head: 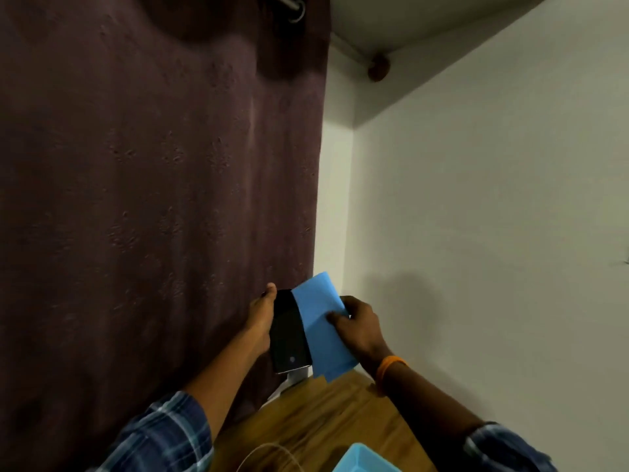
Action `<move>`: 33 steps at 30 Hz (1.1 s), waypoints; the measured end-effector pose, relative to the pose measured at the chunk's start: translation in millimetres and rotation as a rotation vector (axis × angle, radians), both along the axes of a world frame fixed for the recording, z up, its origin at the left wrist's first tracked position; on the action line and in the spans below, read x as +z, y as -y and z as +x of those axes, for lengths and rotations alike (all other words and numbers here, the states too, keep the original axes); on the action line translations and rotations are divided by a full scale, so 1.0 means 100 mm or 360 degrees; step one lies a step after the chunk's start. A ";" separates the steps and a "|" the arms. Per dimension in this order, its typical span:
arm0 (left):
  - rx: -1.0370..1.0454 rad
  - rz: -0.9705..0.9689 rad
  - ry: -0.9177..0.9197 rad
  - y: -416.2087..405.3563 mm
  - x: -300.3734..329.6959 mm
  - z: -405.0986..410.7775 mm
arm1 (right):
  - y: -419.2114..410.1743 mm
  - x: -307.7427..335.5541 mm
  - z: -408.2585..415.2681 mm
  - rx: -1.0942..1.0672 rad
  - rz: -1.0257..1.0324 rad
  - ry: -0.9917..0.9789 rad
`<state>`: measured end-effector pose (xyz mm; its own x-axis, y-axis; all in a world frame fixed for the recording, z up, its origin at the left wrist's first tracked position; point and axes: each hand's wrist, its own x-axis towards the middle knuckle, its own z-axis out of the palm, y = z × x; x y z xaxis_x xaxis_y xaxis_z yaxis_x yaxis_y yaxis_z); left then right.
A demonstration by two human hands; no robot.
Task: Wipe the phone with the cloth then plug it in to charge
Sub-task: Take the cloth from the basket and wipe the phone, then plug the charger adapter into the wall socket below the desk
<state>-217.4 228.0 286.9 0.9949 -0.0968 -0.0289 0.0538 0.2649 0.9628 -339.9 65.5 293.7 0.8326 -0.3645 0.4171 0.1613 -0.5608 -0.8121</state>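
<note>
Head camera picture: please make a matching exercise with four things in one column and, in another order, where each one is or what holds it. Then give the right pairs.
Things:
1. phone
2. cloth
3. curtain
4. orange band

Places:
A. hanging at the left of the picture
B. around the right wrist
C. gripped by the left hand
D. lying partly over the phone, pinched by the right hand

Pairs: 1-C, 2-D, 3-A, 4-B

dim room, soft blur, wide-angle bending at edges
</note>
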 end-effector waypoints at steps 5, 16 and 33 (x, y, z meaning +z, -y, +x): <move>0.0192 0.0212 -0.0046 -0.64 -0.48 0.03 | -0.41 -0.39 0.24 0.0124 0.0373 -0.0343; 0.0795 0.0599 -0.0333 -2.16 -2.24 -0.40 | -1.59 -1.81 0.52 0.0344 0.0760 -0.0793; 0.0993 0.1006 -0.0615 -2.72 -3.87 -1.05 | -2.11 -3.94 0.31 0.0598 0.0347 -0.1363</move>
